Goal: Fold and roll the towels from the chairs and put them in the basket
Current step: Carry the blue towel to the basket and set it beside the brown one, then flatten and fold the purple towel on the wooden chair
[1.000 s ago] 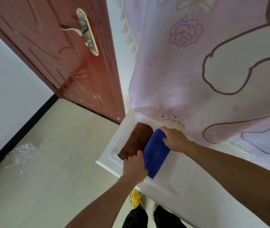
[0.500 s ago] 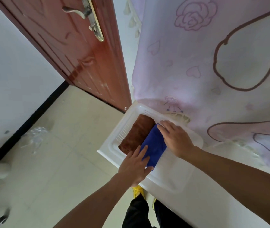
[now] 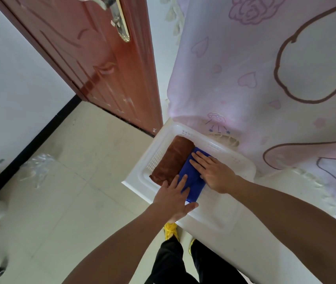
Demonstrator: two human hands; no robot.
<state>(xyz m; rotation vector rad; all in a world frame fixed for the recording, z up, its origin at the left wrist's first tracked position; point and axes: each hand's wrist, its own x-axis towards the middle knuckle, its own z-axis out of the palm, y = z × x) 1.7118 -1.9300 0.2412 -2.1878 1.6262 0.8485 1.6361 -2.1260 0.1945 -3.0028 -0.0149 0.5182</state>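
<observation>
A white plastic basket (image 3: 155,158) stands on a white surface at centre. Inside lie two rolled towels side by side: a brown towel (image 3: 173,158) on the left and a blue towel (image 3: 192,181) touching its right side. My left hand (image 3: 173,198) rests flat with fingers spread on the near end of the blue towel. Over the towel's far part, my right hand (image 3: 212,171) lies flat, palm down. Neither hand grips anything.
A red-brown door (image 3: 85,58) with a metal handle stands ajar at the left. A pink patterned curtain (image 3: 265,78) hangs right behind the basket. Tiled floor (image 3: 71,201) lies left, with crumpled clear plastic (image 3: 36,169) near the wall.
Both hands let go of the blue towel and flattened onto it. The towel has settled down into the basket beside the brown one.
</observation>
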